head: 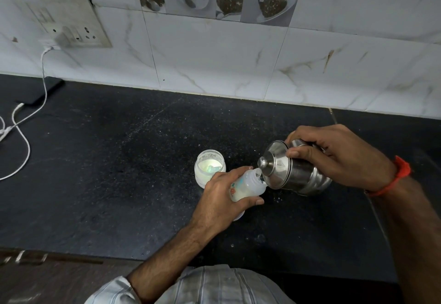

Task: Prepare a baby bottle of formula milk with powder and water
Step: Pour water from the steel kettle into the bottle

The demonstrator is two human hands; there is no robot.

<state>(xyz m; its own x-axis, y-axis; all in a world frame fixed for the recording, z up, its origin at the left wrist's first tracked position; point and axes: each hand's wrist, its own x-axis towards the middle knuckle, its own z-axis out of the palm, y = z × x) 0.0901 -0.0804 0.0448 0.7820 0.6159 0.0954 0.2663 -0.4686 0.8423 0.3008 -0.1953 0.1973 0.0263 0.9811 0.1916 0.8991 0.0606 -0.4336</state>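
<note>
Two hands work near the middle of the black stone bench, toward its right half.

Left hand: fingers curled round a small translucent baby bottle, thumb pressed along its lower side. The bottle is tilted, mouth pointing right and slightly up; white contents show in its lower part and a coloured printed label on its side. Its base is hidden under the hand.

Right hand: fingers clasped over the top of a ribbed stainless steel pot, thumb laid against the lid. The pot is tipped to the left, its knobbed lid in place, its rim touching the open mouth of the bottle. Whether liquid is flowing cannot be told. An orange thread band sits on the right wrist.

One clear plastic jar, upright and open, stands just beside the left hand on the side toward the back edge; pale powder fills it and a small scoop-like piece lies inside.

White specks are scattered over the bench around these items.

Far left of the bench: a white charging cable loops across the surface, running up to an adapter in a wall socket plate. A dark flat device lies near the back left corner.

Back edge: marble-patterned wall tiles, with a decorative strip of cups and desserts above.

Front edge: a striped pale shirt shows below.
</note>
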